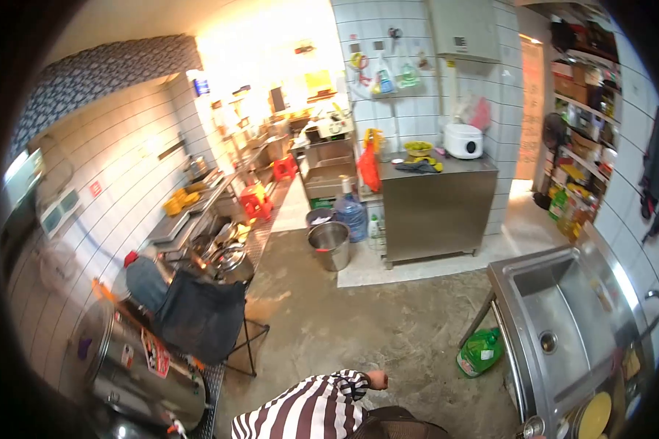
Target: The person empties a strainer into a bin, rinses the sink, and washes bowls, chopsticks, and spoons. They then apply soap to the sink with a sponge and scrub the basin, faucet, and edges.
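My left hand point(377, 379) is at the bottom centre, past the cuff of a brown-and-white striped sleeve point(300, 411). Its fingers look curled closed; whether anything is inside them is too small to make out. Below the hand lies grey concrete floor point(322, 314), and a dark brown cap brim point(395, 424) shows at the bottom edge. My right hand cannot be made out. At right stands a steel sink point(564, 329), with a green jug point(480, 353) on the floor beside its leg.
A black folding chair point(201, 314) and a large steel pot point(146, 377) stand at left. Ahead are a steel bucket point(329, 245), a water bottle point(351, 214) and a steel cabinet point(439, 216) bearing a white rice cooker point(463, 140). Stocked shelves point(582, 106) rise at far right.
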Motion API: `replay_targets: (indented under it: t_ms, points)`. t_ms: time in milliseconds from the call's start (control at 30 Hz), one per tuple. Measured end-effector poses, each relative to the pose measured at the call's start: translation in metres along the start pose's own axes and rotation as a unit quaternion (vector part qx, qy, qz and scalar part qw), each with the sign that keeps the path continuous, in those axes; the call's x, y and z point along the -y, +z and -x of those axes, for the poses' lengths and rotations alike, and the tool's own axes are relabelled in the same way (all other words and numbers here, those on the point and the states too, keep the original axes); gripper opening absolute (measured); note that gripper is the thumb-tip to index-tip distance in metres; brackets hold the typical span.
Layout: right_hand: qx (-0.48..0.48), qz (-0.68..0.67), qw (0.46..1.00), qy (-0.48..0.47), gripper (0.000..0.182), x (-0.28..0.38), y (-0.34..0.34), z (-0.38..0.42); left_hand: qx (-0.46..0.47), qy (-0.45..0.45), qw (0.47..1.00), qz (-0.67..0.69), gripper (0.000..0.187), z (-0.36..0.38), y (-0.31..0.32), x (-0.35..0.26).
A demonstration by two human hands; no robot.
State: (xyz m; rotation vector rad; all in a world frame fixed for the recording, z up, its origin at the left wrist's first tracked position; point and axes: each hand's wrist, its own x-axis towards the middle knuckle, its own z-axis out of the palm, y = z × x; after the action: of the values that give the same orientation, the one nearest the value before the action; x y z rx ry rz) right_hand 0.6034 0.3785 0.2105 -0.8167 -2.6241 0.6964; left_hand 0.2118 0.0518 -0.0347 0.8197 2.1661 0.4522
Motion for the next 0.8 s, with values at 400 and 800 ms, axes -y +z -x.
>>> replay_targets:
  t_ms: [400,800]
  points:
    - [-0.019,0.018,0.991,-0.130,0.015,-0.066,-0.004,-0.119,-0.207,-0.037,0.963,0.168,0.034,-0.015,-0.046,-0.053]
    - [-0.041,-0.046,0.991,0.115,0.014,-0.073,-0.013,-0.197,-0.179,0.360,0.899,0.174,0.024,-0.192,-0.158,-0.284]
